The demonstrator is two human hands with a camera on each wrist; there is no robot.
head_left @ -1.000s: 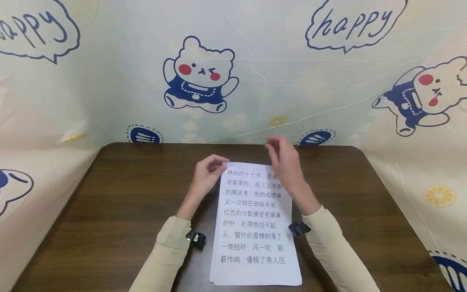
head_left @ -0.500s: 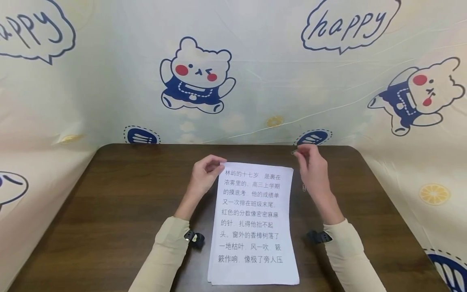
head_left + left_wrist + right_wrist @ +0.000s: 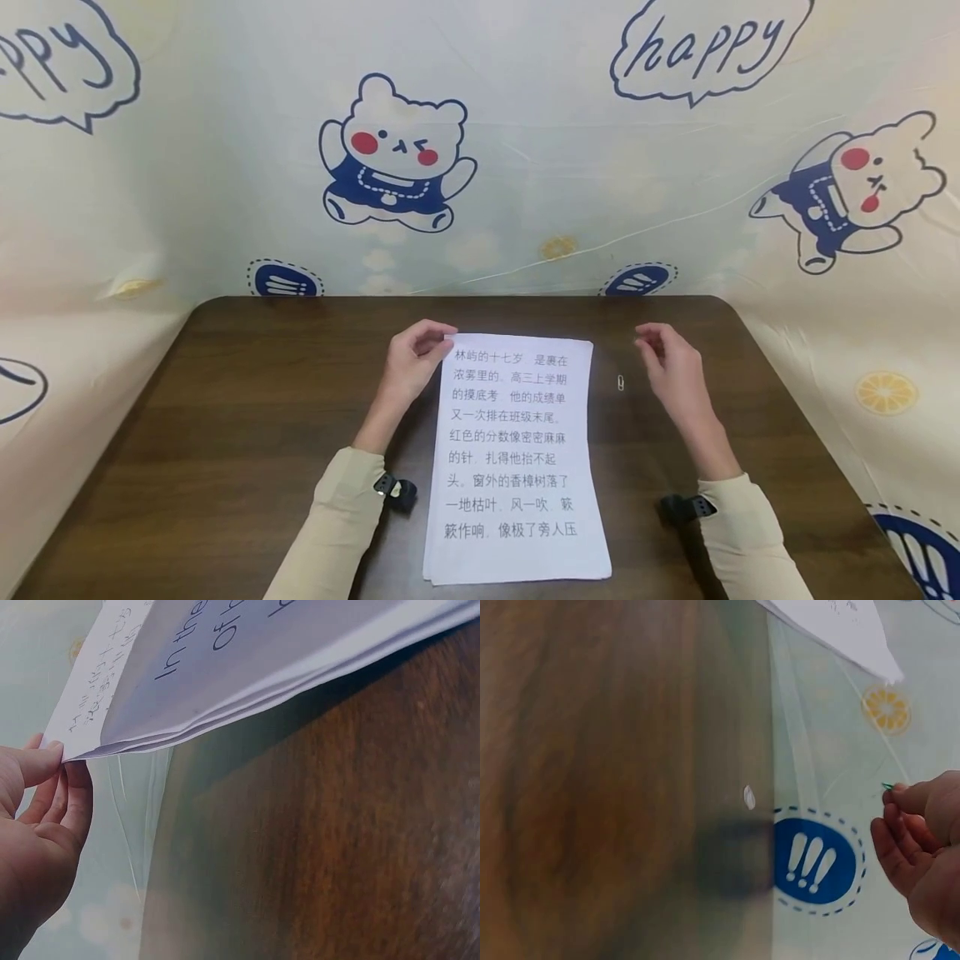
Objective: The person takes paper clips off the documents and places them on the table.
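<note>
A stack of printed paper sheets (image 3: 517,458) lies in the middle of the head view, large Chinese characters on its top sheet. My left hand (image 3: 412,358) pinches the stack's upper left corner between thumb and fingers; in the left wrist view the sheets (image 3: 247,682) rise from that thumb, their layered edges showing. To the right of the stack, my right hand (image 3: 675,371) is raised apart from the paper. Its thumb and forefinger pinch a small green paper clip (image 3: 887,786), mostly hidden by the fingertips. A whitish paper clip (image 3: 620,382) lies on the table between stack and right hand.
The dark brown wooden table (image 3: 262,433) has rounded far corners. Behind and beside it hangs a pale curtain (image 3: 525,167) printed with bears, orange slices and the word "happy". Each wrist wears a black strap.
My right hand has moved right, away from the stack's upper right corner, and then slightly nearer to me. The whitish paper clip has come into view. My left hand keeps its pinch.
</note>
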